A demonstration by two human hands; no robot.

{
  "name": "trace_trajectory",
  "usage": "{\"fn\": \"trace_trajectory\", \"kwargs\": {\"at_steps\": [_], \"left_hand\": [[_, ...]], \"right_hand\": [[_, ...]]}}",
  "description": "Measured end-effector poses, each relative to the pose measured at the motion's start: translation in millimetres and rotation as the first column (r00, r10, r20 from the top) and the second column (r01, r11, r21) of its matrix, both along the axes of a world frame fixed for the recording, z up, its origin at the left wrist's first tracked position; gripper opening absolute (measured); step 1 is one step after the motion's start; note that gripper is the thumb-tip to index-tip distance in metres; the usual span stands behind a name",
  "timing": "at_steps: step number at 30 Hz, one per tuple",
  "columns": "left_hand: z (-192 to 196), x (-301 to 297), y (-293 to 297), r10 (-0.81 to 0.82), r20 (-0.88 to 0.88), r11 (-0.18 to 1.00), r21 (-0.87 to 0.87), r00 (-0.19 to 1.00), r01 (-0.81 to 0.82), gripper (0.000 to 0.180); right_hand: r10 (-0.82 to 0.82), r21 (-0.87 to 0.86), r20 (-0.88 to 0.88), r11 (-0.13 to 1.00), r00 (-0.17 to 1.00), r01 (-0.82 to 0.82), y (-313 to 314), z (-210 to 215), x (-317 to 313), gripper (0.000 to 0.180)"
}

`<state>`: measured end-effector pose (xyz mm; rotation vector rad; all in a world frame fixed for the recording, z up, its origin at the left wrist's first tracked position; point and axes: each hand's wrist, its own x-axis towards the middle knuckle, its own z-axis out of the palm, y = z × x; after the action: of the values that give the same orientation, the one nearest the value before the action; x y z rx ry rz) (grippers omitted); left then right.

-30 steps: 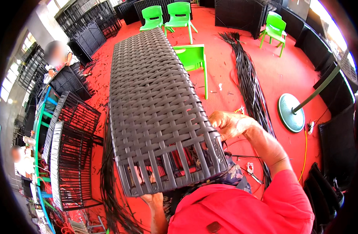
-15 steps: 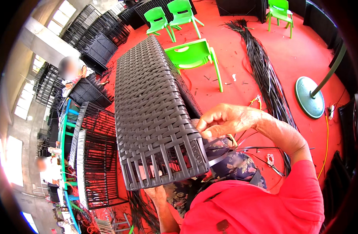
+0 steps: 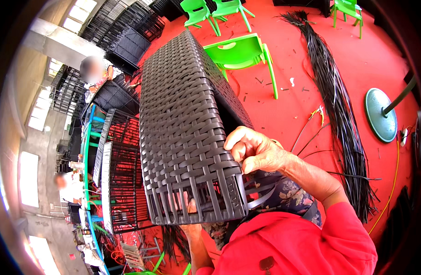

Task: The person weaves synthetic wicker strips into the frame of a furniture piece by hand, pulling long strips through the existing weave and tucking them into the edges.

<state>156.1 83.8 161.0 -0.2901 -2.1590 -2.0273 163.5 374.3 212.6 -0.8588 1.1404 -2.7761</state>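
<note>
Presently my right hand (image 3: 254, 151) pinches the woven frame (image 3: 187, 133) at its edge; my left hand (image 3: 190, 215), underneath, has a grip I cannot tell.

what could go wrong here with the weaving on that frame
The right hand grips the corner of the woven frame where loose strips hang free; they might slip and slacken the last rows. The left hand is behind the open uprights, so fingers could get pinched. The frame tilts over the lap and may slide.
</note>
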Motion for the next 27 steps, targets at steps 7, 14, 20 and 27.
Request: {"fn": "trace_trajectory", "kwargs": {"at_steps": [7, 14, 20, 27], "left_hand": [[-11, -6, -11, -0.068, -0.124, 0.992, -0.112, 0.99, 0.055, 0.057], [-7, -6, -14, -0.078, -0.103, 0.991, -0.118, 0.992, 0.066, 0.049], [-14, -11, -23, -0.073, -0.143, 0.981, -0.188, 0.987, 0.045, 0.042], [-5, -5, -9, -0.063, -0.07, 0.998, -0.028, 0.996, 0.061, 0.061]], "right_hand": [[-0.018, -0.068, 0.029, 0.998, 0.999, 0.02, -17, 8, 0, 0.07], [0.147, -0.423, 0.115, 0.902, 0.982, -0.086, -39, 2, -3, 0.028], [0.203, -0.371, 0.156, 0.919, 0.967, -0.134, -38, 10, 0, 0.026], [0.328, -0.236, 0.096, 0.925, 0.94, -0.299, -28, 0, 7, 0.067]]}}
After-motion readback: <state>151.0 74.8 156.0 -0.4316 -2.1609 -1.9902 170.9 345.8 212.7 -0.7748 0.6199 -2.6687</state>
